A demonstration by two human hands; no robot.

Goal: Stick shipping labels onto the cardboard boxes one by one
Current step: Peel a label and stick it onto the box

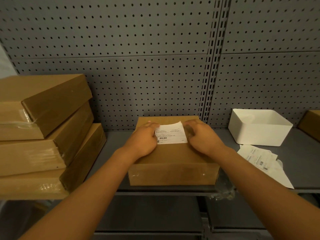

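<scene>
— How do our hands lie?
— Our left hand (144, 139) presses flat on the shipping label (170, 134), fingers straight. Our right hand (201, 135) is blurred; grip unclear.
— Readable print?
— Barcode only; text too small.
— The cardboard box (173, 163)?
— Plain brown, centre shelf (114, 144); stacked boxes (43, 135) at nine o'clock.

A packing stockroom: pegboard shelving (121, 75), stacked cardboard boxes (43, 135), loose labels (259, 160).
</scene>
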